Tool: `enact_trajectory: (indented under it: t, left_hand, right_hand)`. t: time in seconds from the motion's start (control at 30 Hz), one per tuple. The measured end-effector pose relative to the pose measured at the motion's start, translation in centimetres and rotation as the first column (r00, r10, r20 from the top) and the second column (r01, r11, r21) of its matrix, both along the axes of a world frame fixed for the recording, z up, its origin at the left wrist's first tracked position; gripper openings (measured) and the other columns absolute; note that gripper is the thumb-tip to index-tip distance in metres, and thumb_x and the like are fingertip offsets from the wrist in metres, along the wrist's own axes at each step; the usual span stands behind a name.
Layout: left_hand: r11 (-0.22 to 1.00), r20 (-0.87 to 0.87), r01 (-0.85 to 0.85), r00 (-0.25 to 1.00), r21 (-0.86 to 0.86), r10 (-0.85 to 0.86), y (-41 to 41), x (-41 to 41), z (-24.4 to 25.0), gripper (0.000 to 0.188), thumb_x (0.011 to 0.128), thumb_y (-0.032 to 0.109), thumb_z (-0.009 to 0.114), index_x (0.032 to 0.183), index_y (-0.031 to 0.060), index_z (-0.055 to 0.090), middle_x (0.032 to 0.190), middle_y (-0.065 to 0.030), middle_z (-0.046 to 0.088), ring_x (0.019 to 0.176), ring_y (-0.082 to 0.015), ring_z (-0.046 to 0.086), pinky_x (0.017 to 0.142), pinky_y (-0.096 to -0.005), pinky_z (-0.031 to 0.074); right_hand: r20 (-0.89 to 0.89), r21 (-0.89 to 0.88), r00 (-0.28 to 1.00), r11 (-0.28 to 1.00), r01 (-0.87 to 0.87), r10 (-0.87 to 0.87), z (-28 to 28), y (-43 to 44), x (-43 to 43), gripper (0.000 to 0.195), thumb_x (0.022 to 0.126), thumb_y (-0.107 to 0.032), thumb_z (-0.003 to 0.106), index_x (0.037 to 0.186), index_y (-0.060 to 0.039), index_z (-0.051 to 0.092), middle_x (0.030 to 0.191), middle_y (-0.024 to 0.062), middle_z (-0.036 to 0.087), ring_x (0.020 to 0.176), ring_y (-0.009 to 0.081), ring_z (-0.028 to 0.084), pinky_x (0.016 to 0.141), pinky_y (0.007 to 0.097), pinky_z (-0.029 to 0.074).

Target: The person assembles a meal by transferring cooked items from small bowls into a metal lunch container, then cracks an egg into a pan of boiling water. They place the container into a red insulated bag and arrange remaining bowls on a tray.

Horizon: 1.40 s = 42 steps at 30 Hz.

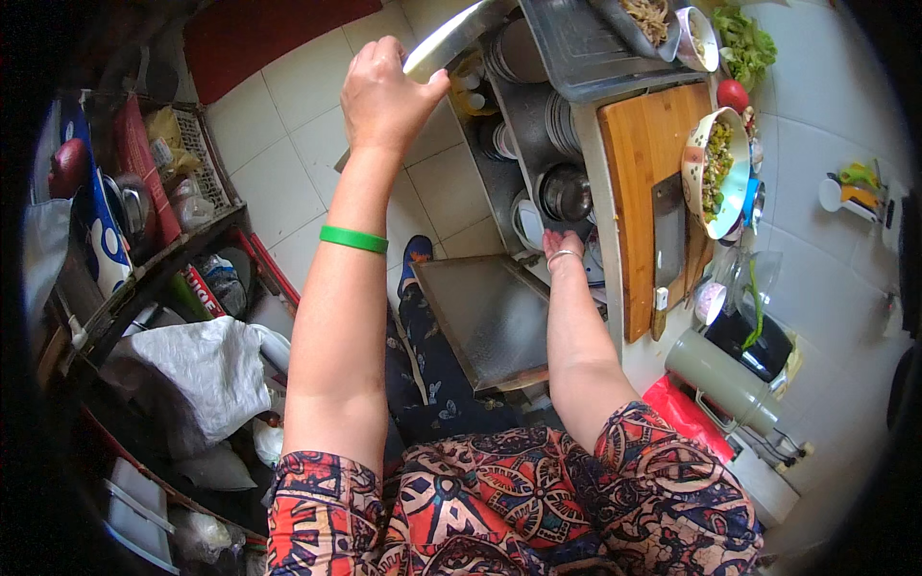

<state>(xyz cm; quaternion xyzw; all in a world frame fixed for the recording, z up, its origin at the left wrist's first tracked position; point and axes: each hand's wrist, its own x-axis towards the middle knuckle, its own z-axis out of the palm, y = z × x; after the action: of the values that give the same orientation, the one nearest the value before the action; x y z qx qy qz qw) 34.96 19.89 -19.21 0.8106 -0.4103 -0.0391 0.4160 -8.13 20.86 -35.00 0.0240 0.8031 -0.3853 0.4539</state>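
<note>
My left hand (pixel 385 90), above a green wristband, grips the edge of what looks like a metal cabinet door (pixel 450 39). Low at the cabinet opening is my right hand (pixel 564 243), with a silver bangle at its wrist. It is just below a stainless steel pot (pixel 567 193) and beside a white dish (pixel 531 225); its fingers are foreshortened, so any grip is unclear. Stacked plates (pixel 562 122) stand on the same shelf above the pot. More bowls (pixel 503 140) are on the neighbouring shelf. Another metal door (pixel 482 317) hangs open between my arms.
On the counter lie a wooden cutting board (pixel 627 158) and a cleaver (pixel 670 230), beside a patterned bowl of chopped vegetables (pixel 717 173). A grey-green cylindrical container (pixel 720 381) is nearer me. A cluttered rack (pixel 166 252) stands left, with a white cloth (pixel 209 374) draped on it.
</note>
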Motion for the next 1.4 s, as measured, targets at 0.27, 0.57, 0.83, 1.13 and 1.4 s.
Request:
enact_trajectory:
  t: [0.27,0.57,0.83,1.13,1.4]
  left_hand:
    - [0.993,-0.03,0.023,0.999,0.116,-0.019,0.0,0.0,1.0,0.036,0.067,0.032,0.077,0.082,0.0033,0.062,0.086,-0.0115,0.064,0.085,-0.0291,0.063,0.075,-0.0405,0.053]
    - [1.0,0.005,0.003,1.0,0.028,-0.003,-0.2,0.2,0.1,0.039,0.066,0.035,0.077,0.078,0.0022,0.06,0.082,-0.0123,0.062,0.08,-0.0297,0.062,0.072,-0.0406,0.052]
    - [0.997,0.021,0.021,1.0,0.07,-0.023,0.0,0.2,0.6,0.041,0.066,0.037,0.076,0.079,0.0012,0.061,0.08,-0.0138,0.063,0.077,-0.0311,0.063,0.071,-0.0418,0.052]
    - [0.995,-0.046,0.011,0.999,-0.101,-0.016,0.3,0.2,0.6,0.031,0.066,0.021,0.072,0.079,-0.001,0.056,0.083,-0.0223,0.06,0.084,-0.0403,0.061,0.077,-0.0472,0.051]
    - [0.992,0.013,-0.038,0.999,-0.124,0.04,0.3,-0.1,-0.7,0.032,0.066,0.021,0.073,0.083,-0.002,0.059,0.09,-0.0223,0.063,0.091,-0.0386,0.062,0.084,-0.0456,0.051]
  right_hand:
    - [0.023,-0.076,0.998,0.996,0.053,-0.051,-0.9,-1.8,-1.7,0.02,0.092,-0.018,0.047,0.103,-0.0015,0.046,0.088,0.0141,0.06,0.075,0.03,0.067,0.067,0.041,0.061]
    - [0.137,-0.067,0.991,0.998,0.005,0.005,-1.4,-3.9,-3.3,0.016,0.094,-0.016,0.047,0.104,-0.0086,0.057,0.084,0.0122,0.065,0.07,0.0273,0.065,0.062,0.0374,0.059]
    - [0.104,-0.03,0.992,0.997,-0.067,0.07,-2.4,-3.4,-4.1,0.027,0.095,-0.026,0.049,0.11,-0.0037,0.052,0.097,0.0113,0.06,0.08,0.0256,0.064,0.069,0.0368,0.058]
    - [0.0,-0.042,0.992,0.991,-0.127,0.127,-1.9,1.4,-2.3,0.028,0.101,-0.032,0.036,0.113,-0.0072,0.041,0.109,0.0201,0.061,0.087,0.0334,0.067,0.076,0.0458,0.055]
    - [-0.86,-0.175,0.497,0.981,-0.077,-0.115,4.0,0.5,-4.2,0.032,0.098,-0.032,0.044,0.115,-0.0052,0.046,0.102,0.0158,0.06,0.076,0.0248,0.064,0.059,0.0368,0.052]
